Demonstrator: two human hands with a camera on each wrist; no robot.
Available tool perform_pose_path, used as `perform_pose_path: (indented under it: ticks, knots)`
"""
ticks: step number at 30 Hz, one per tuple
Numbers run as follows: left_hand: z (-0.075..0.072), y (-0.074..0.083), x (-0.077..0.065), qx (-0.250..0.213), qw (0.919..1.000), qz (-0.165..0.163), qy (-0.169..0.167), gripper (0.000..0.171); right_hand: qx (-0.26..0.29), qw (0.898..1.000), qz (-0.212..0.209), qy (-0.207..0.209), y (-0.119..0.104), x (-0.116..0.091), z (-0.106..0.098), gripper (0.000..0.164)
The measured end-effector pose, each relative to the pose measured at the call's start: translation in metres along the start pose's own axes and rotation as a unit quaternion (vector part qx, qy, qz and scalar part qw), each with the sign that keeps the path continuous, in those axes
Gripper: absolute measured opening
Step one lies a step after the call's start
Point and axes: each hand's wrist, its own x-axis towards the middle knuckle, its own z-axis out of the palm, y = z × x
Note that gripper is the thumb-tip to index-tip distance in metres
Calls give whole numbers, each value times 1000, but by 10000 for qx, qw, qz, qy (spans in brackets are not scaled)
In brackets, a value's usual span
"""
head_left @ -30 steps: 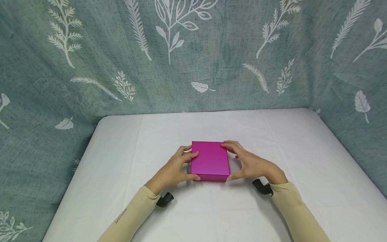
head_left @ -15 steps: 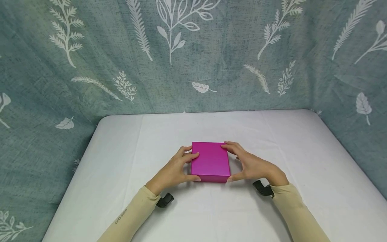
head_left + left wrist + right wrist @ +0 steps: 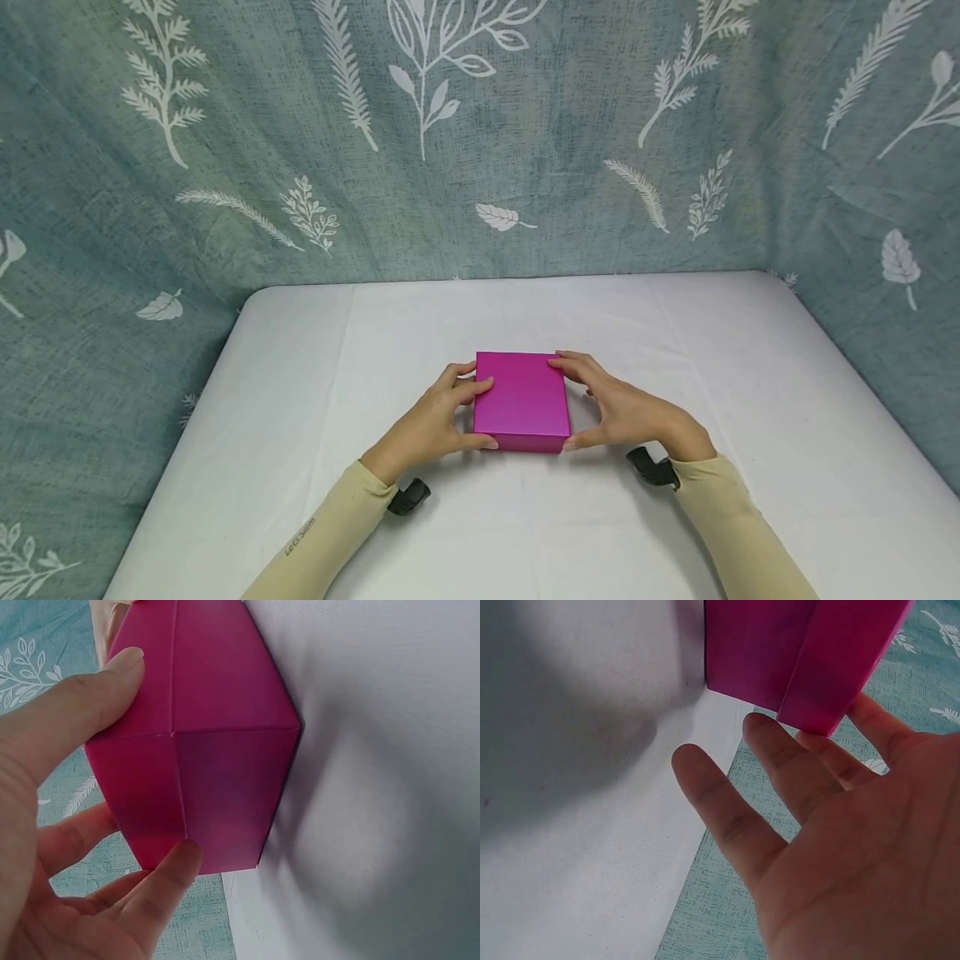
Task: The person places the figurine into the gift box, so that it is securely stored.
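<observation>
A magenta lidded box (image 3: 521,393) sits on the white-covered table in the head view, with a seam running along its sides. My left hand (image 3: 431,421) holds its left side: the thumb presses the near face and one fingertip lies on the lid. In the left wrist view another finger (image 3: 169,889) touches the side at the seam. My right hand (image 3: 622,404) spans the right side, thumb at the near corner and fingers at the far corner. Two of its fingers reach around the far end in the right wrist view, while another finger (image 3: 720,802) stands away from the box.
The white table (image 3: 405,325) ends at a teal curtain (image 3: 547,108) with white leaf prints, which rises behind and along both sides. A small black device sits at each wrist, below the beige sleeves.
</observation>
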Motion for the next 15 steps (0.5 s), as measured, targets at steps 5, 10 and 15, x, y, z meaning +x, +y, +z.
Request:
perform_pose_path:
  ticks: [5, 10, 15]
  knots:
    - [0, 1, 0, 62, 10000, 12, -16, 83, 16, 10000, 27, -36, -1, 1, -2, 109]
    - [-2, -1, 0, 288, 9995, -70, -100, 85, -7, 9998, 210, -18, -2, -1, -2, 112]
    - [-13, -9, -9, 669, 9972, -276, 169, 81, -619, 9964, 474, 331, -4, -12, -5, 103]
